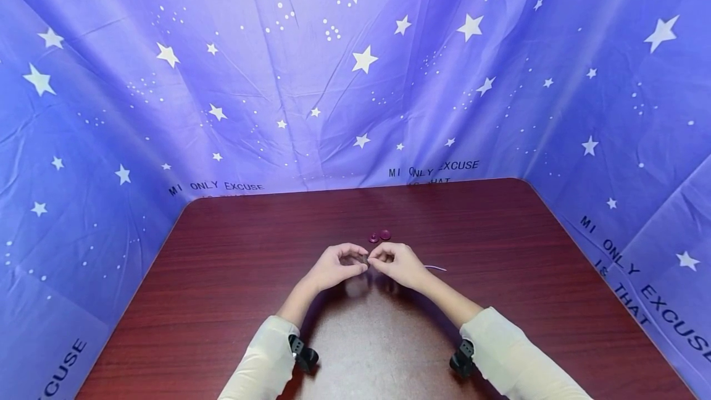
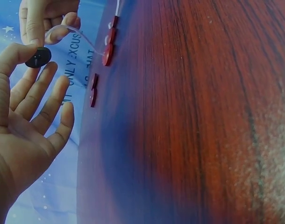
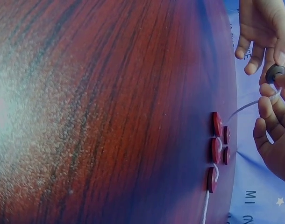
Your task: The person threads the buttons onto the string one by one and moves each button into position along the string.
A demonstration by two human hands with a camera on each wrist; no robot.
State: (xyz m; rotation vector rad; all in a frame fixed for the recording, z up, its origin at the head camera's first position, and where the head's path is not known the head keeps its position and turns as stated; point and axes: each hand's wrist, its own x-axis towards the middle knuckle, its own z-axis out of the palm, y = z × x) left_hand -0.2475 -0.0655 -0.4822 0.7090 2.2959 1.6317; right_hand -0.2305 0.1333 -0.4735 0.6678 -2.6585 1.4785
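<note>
Your left hand point(image 1: 333, 266) pinches a small dark round button point(image 2: 38, 57) above the dark red wooden surface point(image 1: 222, 276); your right hand point(image 1: 397, 264) pinches thin pale thread point(image 2: 81, 39). Threading looks underway: next, steer the tip through a hole. Beyond lie loose red buttons point(image 1: 380, 236).

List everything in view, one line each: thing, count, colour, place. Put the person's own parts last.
Dark button: one, black, pinched between both hands above the table.
Cord: one, pale and thin, running from the right hand to the buttons on the table.
Red buttons: five show in the right wrist view, dark red; three look strung on the cord, two lie beside them.
Table: one, dark reddish wood grain.
Backdrop: one, blue-violet cloth with white stars and black lettering, behind and beside the table.
Wrist cameras: two, black, on the wrists.
Sleeves: two, white.
Left hand: holds the dark button.
Right hand: holds the cord at the dark button.
</note>
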